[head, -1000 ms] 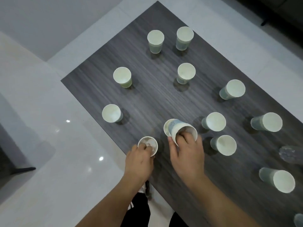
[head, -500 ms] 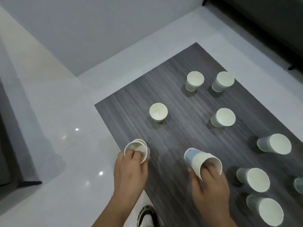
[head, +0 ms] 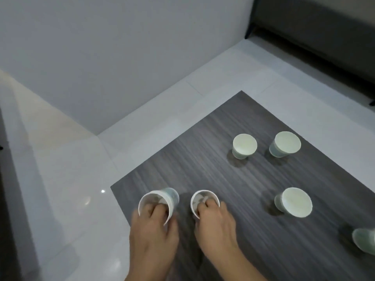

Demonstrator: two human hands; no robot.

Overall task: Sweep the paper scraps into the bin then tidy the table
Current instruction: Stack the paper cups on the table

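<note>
Nearest the camera, both hands work at the front corner of the dark wood-grain surface (head: 233, 179). The left hand (head: 154, 230) has its fingers hooked over the rim and into the mouth of a tilted paper cup (head: 157, 201), thumb outside: a firm grip on what looks like a nested stack, though blur makes the count unsure. The right hand (head: 215, 222) pinches the near rim of a second cup (head: 205, 200), fingertips inside, thumb on the outer wall. Pale, crumpled bits that may be paper scraps sit in the bottom of this second cup; the left one shows similar grey shapes, too smeared to name.

The step in hand seems to be gathering cups for stacking. To do it well, the right cup should stay upright so nothing spills, then drop straight into the other's mouth; squeezing the thin walls would buckle them, so a light pinch at the rim is enough.

Farther right, a lone cup (head: 294, 202) stands by itself, and another (head: 365, 241) is cut off by the frame edge. At the far end two more cups (head: 244, 146) (head: 286, 144) stand near each other. These look empty inside. No bin is in view.
</note>
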